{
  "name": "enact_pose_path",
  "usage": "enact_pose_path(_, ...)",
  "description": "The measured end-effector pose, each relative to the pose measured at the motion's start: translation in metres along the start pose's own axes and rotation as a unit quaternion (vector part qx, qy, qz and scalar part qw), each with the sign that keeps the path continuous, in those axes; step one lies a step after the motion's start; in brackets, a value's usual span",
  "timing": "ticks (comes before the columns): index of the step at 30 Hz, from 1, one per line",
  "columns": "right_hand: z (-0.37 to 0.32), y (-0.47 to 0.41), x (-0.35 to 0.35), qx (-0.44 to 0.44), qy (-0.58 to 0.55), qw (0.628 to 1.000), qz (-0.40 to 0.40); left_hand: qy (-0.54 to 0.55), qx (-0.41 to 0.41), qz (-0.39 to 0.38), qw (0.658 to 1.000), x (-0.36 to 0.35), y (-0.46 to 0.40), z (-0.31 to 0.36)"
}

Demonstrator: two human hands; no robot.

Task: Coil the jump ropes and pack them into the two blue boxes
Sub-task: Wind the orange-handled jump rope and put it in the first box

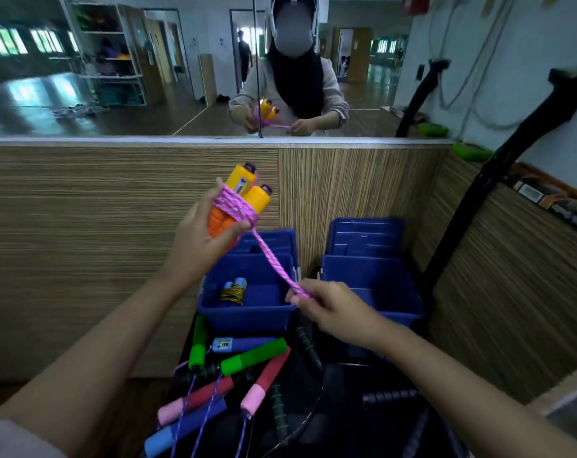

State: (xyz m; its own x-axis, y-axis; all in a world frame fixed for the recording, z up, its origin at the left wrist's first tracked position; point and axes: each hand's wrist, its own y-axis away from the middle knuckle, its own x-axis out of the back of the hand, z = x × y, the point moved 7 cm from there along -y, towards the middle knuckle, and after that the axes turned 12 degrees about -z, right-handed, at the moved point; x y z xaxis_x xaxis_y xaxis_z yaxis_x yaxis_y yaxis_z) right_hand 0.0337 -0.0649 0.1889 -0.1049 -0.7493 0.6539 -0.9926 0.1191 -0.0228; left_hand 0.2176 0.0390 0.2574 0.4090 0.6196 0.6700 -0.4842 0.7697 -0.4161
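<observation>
My left hand (199, 233) grips two orange-and-yellow jump rope handles (247, 193), held upright above the boxes. Pink rope (234, 206) is wound around them in several turns. A doubled tail of that pink rope (273, 262) runs down and right to my right hand (326, 305), which pinches its end. Below stand two blue boxes. The left blue box (247, 315) holds one coiled blue-handled rope (233, 292). The right blue box (373, 276) shows nothing inside from here.
Loose jump ropes with green (252, 357), red (267, 375), blue (188, 424) and black (308, 348) handles lie in a heap in front of the boxes. A striped wooden wall with a mirror above stands behind. Black poles (472, 206) lean at the right.
</observation>
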Motion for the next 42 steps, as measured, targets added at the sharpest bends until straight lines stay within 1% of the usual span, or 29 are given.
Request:
enact_pose_path(2, -0.013, 0.004, -0.002, 0.012, 0.141, 0.99, -0.027, -0.063, -0.004, -0.059, 0.996, -0.014, 0.005, -0.021)
enact_pose_path(3, -0.022, 0.004, 0.004, 0.023, 0.183, 0.983, -0.026, -0.099, -0.015, -0.1, 0.99, -0.025, 0.01, -0.028)
enact_pose_path(5, -0.04, 0.003, 0.02, 0.049, 0.223, 0.973, -0.017, -0.167, -0.048, -0.178, 0.969, -0.05, 0.024, -0.035)
enact_pose_path(6, -0.048, 0.001, 0.029, 0.061, 0.239, 0.969, -0.02, -0.192, -0.071, -0.205, 0.957, -0.062, 0.031, -0.033)
enact_pose_path(7, -0.055, -0.001, 0.038, 0.072, 0.253, 0.964, -0.024, -0.213, -0.099, -0.219, 0.947, -0.072, 0.037, -0.026)
enact_pose_path(9, -0.061, -0.005, 0.055, 0.067, 0.269, 0.961, -0.028, -0.236, -0.17, -0.218, 0.932, -0.087, 0.05, -0.004)
enact_pose_path(11, -0.062, -0.009, 0.068, 0.054, 0.233, 0.97, -0.031, -0.21, -0.229, -0.202, 0.929, -0.096, 0.06, 0.019)
enact_pose_path(12, -0.061, -0.011, 0.074, 0.045, 0.196, 0.979, -0.032, -0.177, -0.247, -0.197, 0.932, -0.097, 0.063, 0.028)
enact_pose_path(13, -0.056, -0.013, 0.081, 0.033, 0.14, 0.989, -0.034, -0.135, -0.258, -0.192, 0.937, -0.097, 0.066, 0.037)
enact_pose_path(15, -0.045, -0.015, 0.09, 0.019, -0.011, 0.999, -0.036, -0.047, -0.267, -0.178, 0.946, -0.093, 0.07, 0.047)
enact_pose_path(16, -0.038, -0.016, 0.092, 0.015, -0.081, 0.996, -0.032, -0.005, -0.258, -0.168, 0.952, -0.089, 0.069, 0.05)
enact_pose_path(18, -0.026, -0.016, 0.087, 0.01, -0.191, 0.981, -0.023, 0.07, -0.208, -0.157, 0.963, -0.083, 0.065, 0.052)
enact_pose_path(19, -0.022, -0.017, 0.081, 0.01, -0.233, 0.972, -0.023, 0.091, -0.184, -0.157, 0.966, -0.084, 0.063, 0.052)
enact_pose_path(21, -0.015, -0.019, 0.07, 0.011, -0.29, 0.957, -0.015, 0.097, -0.167, -0.148, 0.97, -0.087, 0.061, 0.054)
enact_pose_path(24, -0.006, -0.017, 0.067, -0.005, -0.317, 0.948, 0.004, 0.134, -0.146, -0.121, 0.973, -0.091, 0.058, 0.055)
enact_pose_path(26, -0.003, -0.014, 0.066, -0.019, -0.348, 0.937, -0.002, 0.176, -0.125, -0.108, 0.97, -0.092, 0.056, 0.055)
enact_pose_path(28, 0.0, -0.012, 0.064, -0.041, -0.395, 0.918, -0.002, 0.241, -0.085, -0.116, 0.96, -0.094, 0.053, 0.053)
enact_pose_path(30, 0.007, -0.012, 0.065, -0.066, -0.428, 0.901, 0.014, 0.294, -0.051, -0.128, 0.946, -0.099, 0.05, 0.051)
enact_pose_path(33, 0.017, -0.011, 0.068, -0.108, -0.451, 0.885, 0.044, 0.322, -0.02, -0.126, 0.938, -0.104, 0.044, 0.051)
enact_pose_path(35, 0.022, -0.009, 0.067, -0.129, -0.471, 0.871, 0.051, 0.321, -0.016, -0.136, 0.937, -0.107, 0.041, 0.055)
enact_pose_path(37, 0.022, -0.006, 0.061, -0.138, -0.489, 0.861, 0.035, 0.299, -0.035, -0.151, 0.942, -0.11, 0.04, 0.06)
enact_pose_path(42, 0.027, -0.001, 0.055, -0.153, -0.482, 0.862, 0.035, 0.223, -0.07, -0.165, 0.958, -0.119, 0.042, 0.067)
